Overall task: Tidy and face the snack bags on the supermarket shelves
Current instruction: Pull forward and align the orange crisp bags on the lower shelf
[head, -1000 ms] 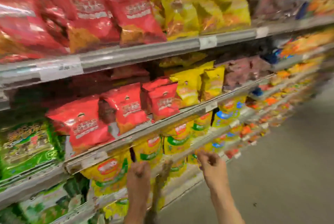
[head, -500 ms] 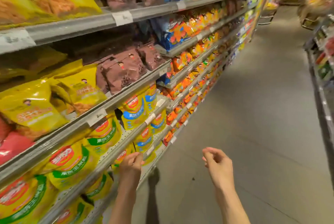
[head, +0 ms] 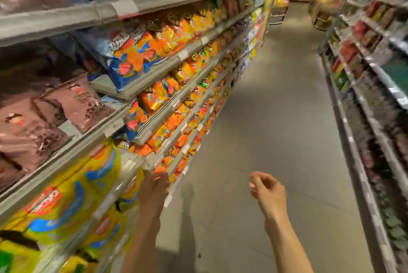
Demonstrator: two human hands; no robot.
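Head view, glossy yellow snack bags point(head: 66, 202) (blurred), left hand point(head: 154, 191) unclear, right hand point(head: 268, 191) loose

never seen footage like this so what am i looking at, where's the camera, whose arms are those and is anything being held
There is no machine here. The one picture comes from a camera worn on a person's head, looking forward and down a supermarket aisle. The two bare arms are that person's own. The left hand reaches to the edge of a low shelf of the snack shelving, by orange snack bags; blur hides whether it has a grip on anything. The right hand hangs over the floor, fingers loosely curled, holding nothing. Yellow bags and brown bags sit nearer.
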